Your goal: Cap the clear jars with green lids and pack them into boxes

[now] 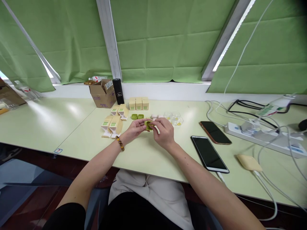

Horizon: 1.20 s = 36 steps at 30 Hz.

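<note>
Above the table, my left hand (136, 128) and my right hand (164, 131) meet at a small green square cup (148, 125). My left fingers support it from the left, while the right thumb and fingers pinch its rim. What lies inside the cup is too small to make out. Just behind my left hand sit two more green cups (137, 116). Clear plastic pieces with yellow spots (176, 118) lie beyond my right hand, beside small whitish pieces (154, 116) partly hidden by it.
Opened cream boxes (116, 125) stand at left, with several closed cream boxes (138, 103) behind. A cardboard box (103, 94) and a black cylinder (118, 91) are near the wall. Two phones (209, 154), a power strip (263, 137) and tangled cables occupy the right.
</note>
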Motion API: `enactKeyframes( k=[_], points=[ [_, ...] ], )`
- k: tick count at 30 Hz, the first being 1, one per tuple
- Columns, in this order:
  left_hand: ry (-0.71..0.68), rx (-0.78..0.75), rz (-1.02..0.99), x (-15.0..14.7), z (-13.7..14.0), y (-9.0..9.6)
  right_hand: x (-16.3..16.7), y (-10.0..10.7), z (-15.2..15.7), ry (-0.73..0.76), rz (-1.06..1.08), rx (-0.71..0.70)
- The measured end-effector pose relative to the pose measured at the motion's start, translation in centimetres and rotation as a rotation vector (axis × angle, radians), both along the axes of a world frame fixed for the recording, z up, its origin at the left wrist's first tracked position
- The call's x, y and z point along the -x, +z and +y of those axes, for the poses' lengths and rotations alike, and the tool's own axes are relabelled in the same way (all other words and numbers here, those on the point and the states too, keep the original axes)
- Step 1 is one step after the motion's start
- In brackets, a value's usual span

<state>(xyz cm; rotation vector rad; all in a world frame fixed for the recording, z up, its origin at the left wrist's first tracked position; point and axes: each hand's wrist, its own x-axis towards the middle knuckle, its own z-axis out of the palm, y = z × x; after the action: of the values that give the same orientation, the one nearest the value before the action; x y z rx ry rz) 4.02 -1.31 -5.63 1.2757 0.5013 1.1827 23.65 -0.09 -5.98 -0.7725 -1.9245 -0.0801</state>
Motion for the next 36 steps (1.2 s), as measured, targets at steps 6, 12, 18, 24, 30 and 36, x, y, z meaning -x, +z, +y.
enactKeyframes(
  k=[6,12,18,24,30,36],
  points=[
    [0.011,0.022,-0.002,-0.18,-0.01,0.12,0.11,-0.18,0.22,-0.020,-0.025,-0.196],
    [0.023,0.023,0.008,-0.19,0.34,-0.17,0.12,-0.02,0.26,-0.023,-0.060,-0.282],
    [0.028,0.024,0.040,-0.11,0.54,-0.32,0.05,-0.10,0.42,-0.006,-0.062,-0.311],
    [0.016,0.029,0.067,0.09,0.73,-0.56,0.14,-0.24,0.51,0.041,-0.026,-0.334],
    [0.032,0.021,0.077,0.20,0.88,-0.80,0.11,-0.42,0.78,0.056,-0.030,-0.319],
    [0.041,0.049,0.062,0.12,0.91,-0.79,0.04,-0.32,0.93,0.080,-0.012,-0.356]
  ],
)
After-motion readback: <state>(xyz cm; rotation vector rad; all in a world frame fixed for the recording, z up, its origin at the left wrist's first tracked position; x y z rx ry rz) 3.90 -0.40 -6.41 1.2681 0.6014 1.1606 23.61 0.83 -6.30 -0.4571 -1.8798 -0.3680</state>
